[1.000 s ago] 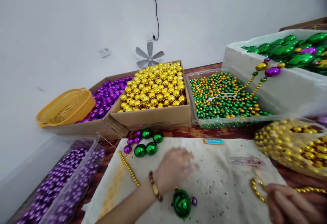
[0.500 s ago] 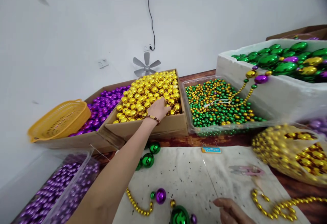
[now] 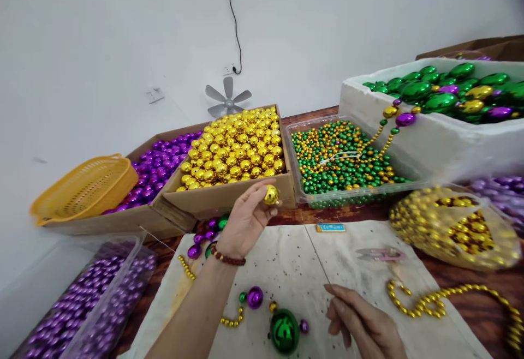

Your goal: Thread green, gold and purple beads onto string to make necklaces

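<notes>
The left forearm and wrist hide part of the green balls (image 3: 223, 222) that lie by the small purple balls (image 3: 194, 251) at the cloth's left side, and they also cover a stretch between two visible pieces of gold bead string (image 3: 232, 323). The right hand (image 3: 362, 318) is cut off at the bottom edge, and its lower fingers are partly tucked out of sight. The foam box (image 3: 409, 130) runs out of the picture at right, as does the plastic tub (image 3: 135, 247) of purple beads at lower left. The far end of the needle (image 3: 316, 254) is too fine to make out clearly, near the blue packet (image 3: 331, 228).

The gold ball (image 3: 271, 195) sits at the fingertips of the left hand (image 3: 245, 220), pinched between thumb and fingers, just in front of the carton (image 3: 229, 198) of gold balls. The right hand's grip is pressed together on the needle, which slants up and away over the cloth (image 3: 282, 250). The large green ball (image 3: 284, 331) lies on the cloth between the forearm and the right hand, touched by neither.
</notes>
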The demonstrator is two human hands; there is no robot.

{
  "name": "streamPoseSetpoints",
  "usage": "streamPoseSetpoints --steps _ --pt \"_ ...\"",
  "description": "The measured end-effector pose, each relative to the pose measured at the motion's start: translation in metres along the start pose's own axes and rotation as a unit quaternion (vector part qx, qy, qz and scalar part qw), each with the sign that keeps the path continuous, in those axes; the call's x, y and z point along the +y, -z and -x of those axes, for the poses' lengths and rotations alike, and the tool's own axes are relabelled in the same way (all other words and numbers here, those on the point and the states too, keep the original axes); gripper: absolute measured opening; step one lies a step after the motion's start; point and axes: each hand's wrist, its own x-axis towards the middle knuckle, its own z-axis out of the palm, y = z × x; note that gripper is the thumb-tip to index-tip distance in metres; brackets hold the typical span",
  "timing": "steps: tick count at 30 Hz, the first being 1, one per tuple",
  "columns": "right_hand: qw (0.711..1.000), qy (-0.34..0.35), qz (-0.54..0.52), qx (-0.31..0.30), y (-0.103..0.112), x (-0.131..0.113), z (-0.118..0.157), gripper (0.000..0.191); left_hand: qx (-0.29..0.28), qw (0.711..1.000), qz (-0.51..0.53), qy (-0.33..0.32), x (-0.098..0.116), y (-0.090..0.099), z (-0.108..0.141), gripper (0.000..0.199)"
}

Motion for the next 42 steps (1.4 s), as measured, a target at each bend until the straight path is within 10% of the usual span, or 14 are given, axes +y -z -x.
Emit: streamPoseSetpoints --steps 8,42 --pt "0.986 0.105 0.105 -0.079 0.008 -0.005 0.001 0.028 0.055 0.995 0.081 0.030 -0.045 0.002 0.025 0.026" --pt "0.997 0.051 0.050 -0.019 -0.020 0.003 0.007 0.025 0.062 0.990 -0.096 -0.078 -0.066 -0.012 0.062 0.022"
